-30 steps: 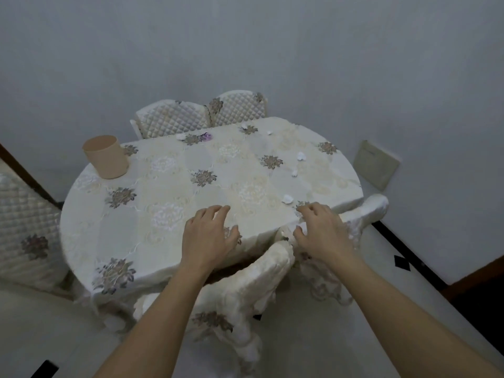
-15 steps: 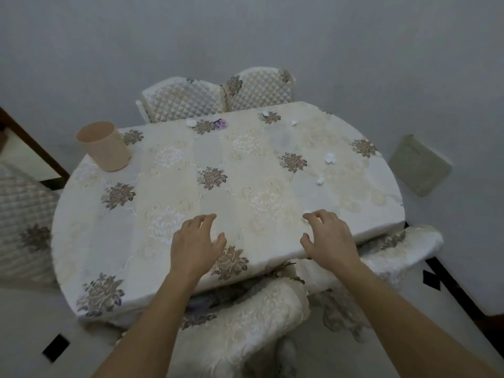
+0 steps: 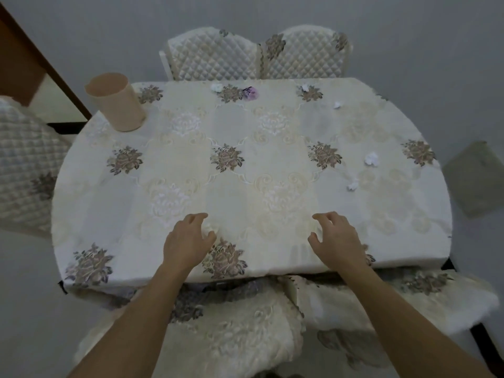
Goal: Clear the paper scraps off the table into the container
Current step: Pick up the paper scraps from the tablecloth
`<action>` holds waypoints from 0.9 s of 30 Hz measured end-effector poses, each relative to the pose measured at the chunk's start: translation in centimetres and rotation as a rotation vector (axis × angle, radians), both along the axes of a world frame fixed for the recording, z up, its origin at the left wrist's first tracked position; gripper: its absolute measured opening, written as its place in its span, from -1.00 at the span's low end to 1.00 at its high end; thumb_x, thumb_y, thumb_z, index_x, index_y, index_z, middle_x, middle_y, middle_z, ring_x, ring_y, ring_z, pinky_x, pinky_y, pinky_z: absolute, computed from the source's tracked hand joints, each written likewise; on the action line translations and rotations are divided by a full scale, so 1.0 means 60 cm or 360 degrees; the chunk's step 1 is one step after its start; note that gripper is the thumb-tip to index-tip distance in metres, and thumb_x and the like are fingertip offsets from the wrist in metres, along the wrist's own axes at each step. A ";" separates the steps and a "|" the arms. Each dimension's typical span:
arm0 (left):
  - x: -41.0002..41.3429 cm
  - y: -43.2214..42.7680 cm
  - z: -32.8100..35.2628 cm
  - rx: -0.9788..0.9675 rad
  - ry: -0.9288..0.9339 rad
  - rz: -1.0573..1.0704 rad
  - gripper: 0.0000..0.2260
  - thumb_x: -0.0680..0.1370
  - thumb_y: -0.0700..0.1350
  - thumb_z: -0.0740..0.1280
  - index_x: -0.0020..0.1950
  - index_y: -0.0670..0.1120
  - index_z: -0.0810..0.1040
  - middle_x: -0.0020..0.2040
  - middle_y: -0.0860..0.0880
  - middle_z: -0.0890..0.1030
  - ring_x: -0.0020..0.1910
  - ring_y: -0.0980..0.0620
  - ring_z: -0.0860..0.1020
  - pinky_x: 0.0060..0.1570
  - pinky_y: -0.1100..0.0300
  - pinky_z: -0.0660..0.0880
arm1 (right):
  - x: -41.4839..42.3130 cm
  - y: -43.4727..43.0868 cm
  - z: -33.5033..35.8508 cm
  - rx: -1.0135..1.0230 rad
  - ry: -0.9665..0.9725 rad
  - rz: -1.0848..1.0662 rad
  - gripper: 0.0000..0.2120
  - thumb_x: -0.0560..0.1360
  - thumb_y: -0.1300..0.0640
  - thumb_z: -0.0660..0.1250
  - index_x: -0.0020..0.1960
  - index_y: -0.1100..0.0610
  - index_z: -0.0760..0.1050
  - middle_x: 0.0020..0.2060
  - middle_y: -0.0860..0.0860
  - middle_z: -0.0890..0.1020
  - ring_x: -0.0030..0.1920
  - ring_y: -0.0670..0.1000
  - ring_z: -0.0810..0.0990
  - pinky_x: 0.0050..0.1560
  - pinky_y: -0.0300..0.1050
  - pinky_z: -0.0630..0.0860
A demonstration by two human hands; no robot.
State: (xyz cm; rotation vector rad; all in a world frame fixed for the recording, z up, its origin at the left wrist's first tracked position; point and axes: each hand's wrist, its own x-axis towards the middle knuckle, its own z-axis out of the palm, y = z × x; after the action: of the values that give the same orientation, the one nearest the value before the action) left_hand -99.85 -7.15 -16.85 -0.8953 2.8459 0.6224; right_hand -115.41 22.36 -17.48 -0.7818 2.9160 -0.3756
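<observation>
At the far left corner of the table point(image 3: 81, 214) stands the container point(image 3: 114, 105), a smooth, peach-coloured open cylinder that leans slightly and looks like thin card or plastic. The tabletop is oval, under a cream cloth woven with scrolls and dull brown flower sprays. Near the front edge the left hand point(image 3: 188, 241) rests loosely curled on the cloth, holding nothing. The right hand point(image 3: 335, 238) is likewise slack, fingers bent, empty. No scrap is gathered yet, so the collecting step looks barely begun. Scraps lie well apart from the container: a white crumple point(image 3: 217, 87) and a purple-tinted one point(image 3: 251, 92) at the far edge, another white bit point(image 3: 305, 87) beside a flower, one point(image 3: 337, 105) further right, then a larger crumpled wad point(image 3: 371, 159) and a small one point(image 3: 352, 186) near the right hand. The next move probably calls for the right hand to reach forward and pinch that nearest small scrap.
</observation>
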 end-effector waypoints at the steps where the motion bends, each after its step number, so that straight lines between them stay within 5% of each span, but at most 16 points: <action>1: -0.006 -0.003 -0.012 0.0036 -0.0030 0.0005 -0.54 0.56 0.09 0.27 0.44 0.01 0.36 0.41 -0.06 0.42 0.30 -0.13 0.44 0.18 -0.08 0.48 | -0.006 0.002 -0.011 -0.0001 -0.0029 -0.0020 -0.59 0.47 0.04 0.33 0.29 0.10 0.48 0.16 0.12 0.56 0.14 0.15 0.49 0.07 0.09 0.49; 12: -0.041 -0.011 -0.101 0.0243 -0.0062 0.0059 -0.53 0.54 0.02 0.35 0.43 0.04 0.36 0.31 -0.13 0.41 0.13 -0.20 0.51 -0.02 -0.02 0.52 | -0.068 0.096 -0.091 0.0003 -0.0400 -0.0430 -0.47 0.48 -0.02 0.37 0.39 0.05 0.33 0.20 0.14 0.48 0.09 0.18 0.50 0.00 0.10 0.53; 20: -0.060 0.007 -0.122 0.0231 0.0046 -0.0036 -0.68 0.52 -0.14 0.39 0.27 -0.08 0.51 0.08 -0.11 0.47 -0.09 -0.08 0.50 -0.17 0.13 0.39 | -0.092 0.069 -0.122 -0.0020 -0.0531 -0.0380 -0.43 0.47 -0.19 0.35 0.37 0.00 0.27 0.07 0.09 0.44 -0.09 0.16 0.53 -0.14 0.06 0.53; 27: -0.067 0.047 -0.125 0.0377 0.0147 -0.0031 -0.70 0.56 -0.13 0.35 0.28 -0.15 0.52 0.08 -0.08 0.45 -0.08 0.02 0.44 -0.07 0.16 0.39 | -0.085 0.046 -0.136 -0.0007 -0.0423 -0.0314 -0.65 0.52 -0.12 0.30 0.22 -0.01 0.34 -0.04 0.04 0.47 -0.12 0.14 0.53 -0.23 0.07 0.55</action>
State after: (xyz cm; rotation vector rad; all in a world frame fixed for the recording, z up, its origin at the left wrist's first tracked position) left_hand -103.89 -4.30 -24.38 -0.8178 2.7761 0.9974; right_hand -120.53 25.14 -25.67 -0.4073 2.7456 -0.4635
